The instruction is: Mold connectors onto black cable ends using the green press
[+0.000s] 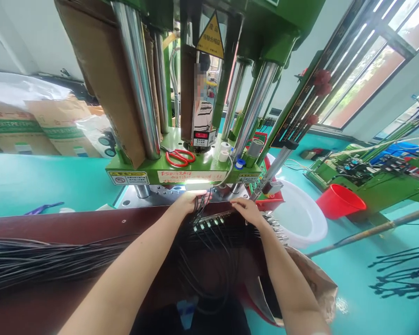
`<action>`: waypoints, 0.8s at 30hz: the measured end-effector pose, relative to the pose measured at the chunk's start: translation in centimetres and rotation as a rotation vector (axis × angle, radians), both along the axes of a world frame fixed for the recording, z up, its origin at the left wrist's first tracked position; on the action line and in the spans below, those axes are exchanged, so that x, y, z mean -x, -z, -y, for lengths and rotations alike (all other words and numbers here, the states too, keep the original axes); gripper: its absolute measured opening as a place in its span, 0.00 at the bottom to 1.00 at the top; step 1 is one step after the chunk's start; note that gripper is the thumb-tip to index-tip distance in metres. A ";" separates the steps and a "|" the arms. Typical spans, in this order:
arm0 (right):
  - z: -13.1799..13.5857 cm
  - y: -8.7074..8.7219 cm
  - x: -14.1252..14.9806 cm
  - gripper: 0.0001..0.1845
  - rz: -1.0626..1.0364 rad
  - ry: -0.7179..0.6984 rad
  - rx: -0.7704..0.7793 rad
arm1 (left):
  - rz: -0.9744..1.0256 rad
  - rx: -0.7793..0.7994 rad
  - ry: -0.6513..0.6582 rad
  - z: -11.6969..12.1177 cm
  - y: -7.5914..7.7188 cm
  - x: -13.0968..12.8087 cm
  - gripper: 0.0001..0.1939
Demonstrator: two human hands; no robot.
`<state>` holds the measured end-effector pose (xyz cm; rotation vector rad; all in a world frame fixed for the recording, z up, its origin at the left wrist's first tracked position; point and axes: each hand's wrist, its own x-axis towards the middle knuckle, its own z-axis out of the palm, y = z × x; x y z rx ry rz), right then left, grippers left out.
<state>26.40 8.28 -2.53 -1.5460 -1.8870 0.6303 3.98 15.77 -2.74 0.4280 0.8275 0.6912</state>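
My left hand (191, 202) is closed around a small bunch of black cables (199, 204), just below a lit white lamp bar (197, 186) on the green press (153, 163). The cables hang down toward a dark row with several shiny metal connector ends (209, 224). To the right, my right hand (247, 209) has its fingers drawn together at the dark table's far edge, by the end of this row. Whatever is between those fingertips is too small to make out. Many more metal ends (275, 228) lie just right of that wrist.
Black cables (56, 256) lie across the brown table (101, 221) at left. Red-handled scissors (180, 158) and tape rolls (224, 152) rest on the press. On the right are a white tub (316, 218), a red bucket (340, 202) and a paper sack (316, 279).
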 end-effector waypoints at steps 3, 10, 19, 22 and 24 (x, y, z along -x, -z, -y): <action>-0.2 1.0 -0.2 0.11 -0.032 0.056 0.012 | 0.060 -0.022 0.021 0.1 0.2 0.2 0.10; 0.0 1.6 0.0 0.11 0.014 -0.003 -0.040 | 0.104 -0.053 0.024 0.2 0.5 0.4 0.12; 0.3 1.2 0.0 0.11 0.045 -0.043 -0.044 | 0.098 -0.107 -0.005 0.2 0.7 0.2 0.09; 0.2 1.1 0.1 0.11 0.051 -0.041 -0.045 | 0.112 -0.127 -0.012 0.1 0.8 0.2 0.10; 0.2 1.2 0.0 0.11 0.057 -0.043 -0.048 | 0.119 -0.132 -0.014 0.1 0.8 0.2 0.11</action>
